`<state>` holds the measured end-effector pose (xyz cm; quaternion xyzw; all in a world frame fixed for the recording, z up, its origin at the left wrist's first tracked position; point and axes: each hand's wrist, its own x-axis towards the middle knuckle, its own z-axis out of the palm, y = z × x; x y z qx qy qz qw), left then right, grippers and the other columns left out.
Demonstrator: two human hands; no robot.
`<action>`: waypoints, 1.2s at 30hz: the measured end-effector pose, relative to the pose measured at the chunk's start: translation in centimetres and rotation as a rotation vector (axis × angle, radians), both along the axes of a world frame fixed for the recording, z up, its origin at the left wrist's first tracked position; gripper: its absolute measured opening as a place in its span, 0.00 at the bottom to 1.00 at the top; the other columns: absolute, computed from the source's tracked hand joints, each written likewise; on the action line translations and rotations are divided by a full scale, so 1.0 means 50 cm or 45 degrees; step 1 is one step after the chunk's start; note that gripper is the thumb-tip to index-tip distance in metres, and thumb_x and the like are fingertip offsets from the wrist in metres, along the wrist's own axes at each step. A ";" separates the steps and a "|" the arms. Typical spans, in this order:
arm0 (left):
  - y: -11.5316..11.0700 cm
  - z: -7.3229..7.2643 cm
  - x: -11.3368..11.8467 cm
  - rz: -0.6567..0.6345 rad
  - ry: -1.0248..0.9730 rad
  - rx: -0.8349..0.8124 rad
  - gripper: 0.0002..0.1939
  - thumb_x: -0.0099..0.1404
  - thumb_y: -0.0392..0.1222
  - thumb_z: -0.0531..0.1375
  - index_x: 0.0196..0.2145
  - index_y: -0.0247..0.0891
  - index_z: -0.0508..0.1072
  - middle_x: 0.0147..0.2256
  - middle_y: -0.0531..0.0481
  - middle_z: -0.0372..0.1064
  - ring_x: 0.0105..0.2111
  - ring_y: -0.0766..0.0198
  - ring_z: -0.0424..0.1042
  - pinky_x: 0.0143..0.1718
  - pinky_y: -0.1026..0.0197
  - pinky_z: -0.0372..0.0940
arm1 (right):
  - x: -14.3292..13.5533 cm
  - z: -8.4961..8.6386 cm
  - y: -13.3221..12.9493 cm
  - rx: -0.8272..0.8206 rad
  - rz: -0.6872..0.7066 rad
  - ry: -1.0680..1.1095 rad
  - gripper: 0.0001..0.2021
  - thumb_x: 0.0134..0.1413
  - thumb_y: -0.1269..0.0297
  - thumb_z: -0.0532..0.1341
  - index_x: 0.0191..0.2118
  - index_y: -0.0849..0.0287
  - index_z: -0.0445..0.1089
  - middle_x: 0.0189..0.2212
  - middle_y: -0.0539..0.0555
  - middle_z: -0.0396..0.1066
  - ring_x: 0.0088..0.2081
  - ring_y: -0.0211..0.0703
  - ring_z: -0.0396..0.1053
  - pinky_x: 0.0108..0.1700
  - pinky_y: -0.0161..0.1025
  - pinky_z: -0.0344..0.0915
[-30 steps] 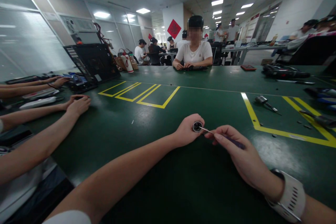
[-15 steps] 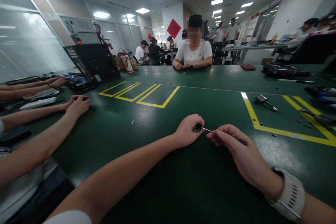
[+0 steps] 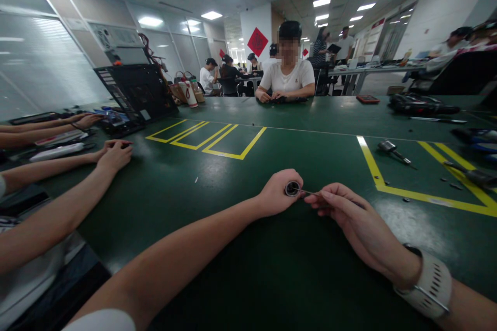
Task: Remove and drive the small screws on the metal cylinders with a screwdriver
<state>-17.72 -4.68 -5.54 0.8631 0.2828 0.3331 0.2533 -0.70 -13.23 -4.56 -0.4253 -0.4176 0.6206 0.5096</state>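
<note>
My left hand [image 3: 277, 192] is closed around a round metal cylinder [image 3: 291, 189], whose dark open end with a silver rim faces me. Most of its body is hidden in the fist. My right hand [image 3: 341, 202] pinches a thin metal rod-like tool [image 3: 308, 192] between thumb and fingers. The tool's tip reaches into the cylinder's open end, and its rear part lies hidden in my palm. Both hands are just above the green table [image 3: 240, 264], close to each other.
Right of my hands, a metal drill-chuck-like part [image 3: 392, 151] and small loose pieces [image 3: 406, 200] lie near yellow tape [image 3: 427, 199]. A black power tool [image 3: 423, 105] rests further back. Co-workers' hands [image 3: 116, 155] are at left; another person [image 3: 287, 77] sits opposite.
The cylinder's open end has turned slightly more toward me and the tool's angle has shifted a little. Both hands otherwise stay in place.
</note>
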 end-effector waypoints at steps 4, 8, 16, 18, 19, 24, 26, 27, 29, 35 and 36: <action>0.000 -0.003 0.001 -0.002 -0.056 -0.037 0.07 0.55 0.35 0.60 0.24 0.36 0.64 0.25 0.54 0.60 0.26 0.69 0.61 0.29 0.66 0.58 | 0.000 0.000 -0.001 -0.010 -0.014 0.030 0.08 0.52 0.58 0.62 0.32 0.57 0.70 0.36 0.54 0.74 0.41 0.46 0.67 0.45 0.45 0.59; 0.001 -0.008 0.004 0.092 -0.019 -0.046 0.07 0.54 0.35 0.60 0.24 0.36 0.64 0.25 0.55 0.60 0.26 0.68 0.61 0.29 0.66 0.58 | -0.002 -0.003 0.002 -0.019 -0.030 0.029 0.08 0.51 0.58 0.63 0.32 0.57 0.71 0.35 0.54 0.74 0.40 0.46 0.68 0.44 0.45 0.60; 0.006 -0.013 0.004 0.273 0.071 -0.002 0.05 0.54 0.34 0.61 0.26 0.36 0.65 0.26 0.55 0.62 0.28 0.66 0.63 0.31 0.64 0.59 | 0.003 -0.012 0.010 -0.035 -0.065 0.124 0.06 0.52 0.61 0.62 0.31 0.57 0.71 0.32 0.54 0.74 0.38 0.44 0.68 0.41 0.43 0.61; 0.006 -0.012 0.004 0.293 0.089 0.007 0.06 0.54 0.33 0.61 0.26 0.36 0.66 0.27 0.55 0.62 0.29 0.66 0.63 0.31 0.63 0.59 | 0.005 -0.013 0.011 -0.038 -0.075 0.142 0.06 0.52 0.61 0.62 0.30 0.57 0.71 0.32 0.54 0.74 0.37 0.44 0.68 0.41 0.43 0.61; 0.006 -0.012 0.004 0.303 0.102 0.010 0.05 0.54 0.33 0.61 0.26 0.36 0.66 0.27 0.54 0.62 0.29 0.65 0.63 0.31 0.63 0.59 | 0.005 -0.013 0.011 -0.039 -0.082 0.149 0.06 0.52 0.61 0.62 0.30 0.57 0.71 0.31 0.54 0.74 0.37 0.44 0.68 0.40 0.43 0.61; 0.005 -0.010 0.001 0.414 0.164 -0.024 0.04 0.54 0.32 0.61 0.28 0.36 0.67 0.29 0.53 0.64 0.31 0.64 0.64 0.32 0.62 0.60 | 0.004 -0.009 0.009 -0.025 -0.178 0.179 0.06 0.49 0.62 0.62 0.27 0.58 0.71 0.27 0.54 0.74 0.33 0.43 0.68 0.38 0.42 0.61; 0.005 -0.010 0.000 0.449 0.170 -0.051 0.04 0.54 0.32 0.61 0.28 0.35 0.68 0.30 0.52 0.64 0.31 0.64 0.64 0.32 0.62 0.60 | 0.002 -0.007 0.008 -0.016 -0.245 0.164 0.06 0.47 0.63 0.63 0.25 0.57 0.70 0.25 0.53 0.74 0.31 0.43 0.67 0.36 0.41 0.61; 0.005 -0.009 -0.001 0.456 0.169 -0.061 0.04 0.54 0.32 0.61 0.29 0.35 0.68 0.31 0.52 0.65 0.32 0.64 0.65 0.32 0.62 0.60 | 0.001 -0.006 0.007 -0.011 -0.279 0.128 0.06 0.46 0.63 0.63 0.24 0.57 0.70 0.24 0.53 0.73 0.30 0.43 0.67 0.36 0.41 0.61; 0.005 -0.009 -0.001 0.462 0.165 -0.076 0.05 0.55 0.33 0.62 0.29 0.35 0.68 0.31 0.52 0.65 0.32 0.64 0.65 0.33 0.61 0.61 | -0.001 -0.007 0.006 0.013 -0.334 -0.004 0.05 0.46 0.63 0.63 0.23 0.57 0.70 0.23 0.52 0.72 0.30 0.44 0.66 0.35 0.42 0.60; 0.004 -0.010 0.002 0.407 0.109 -0.062 0.06 0.55 0.36 0.62 0.29 0.36 0.67 0.30 0.53 0.64 0.31 0.64 0.64 0.34 0.61 0.61 | -0.002 -0.013 0.005 0.084 -0.357 -0.306 0.07 0.46 0.62 0.61 0.23 0.57 0.70 0.22 0.52 0.71 0.29 0.45 0.66 0.36 0.44 0.59; 0.005 -0.010 0.002 0.376 0.108 -0.043 0.06 0.55 0.36 0.62 0.29 0.36 0.67 0.30 0.53 0.64 0.31 0.65 0.64 0.34 0.61 0.60 | -0.003 -0.012 0.004 0.089 -0.346 -0.325 0.07 0.46 0.61 0.61 0.23 0.57 0.70 0.22 0.52 0.71 0.29 0.45 0.67 0.37 0.44 0.59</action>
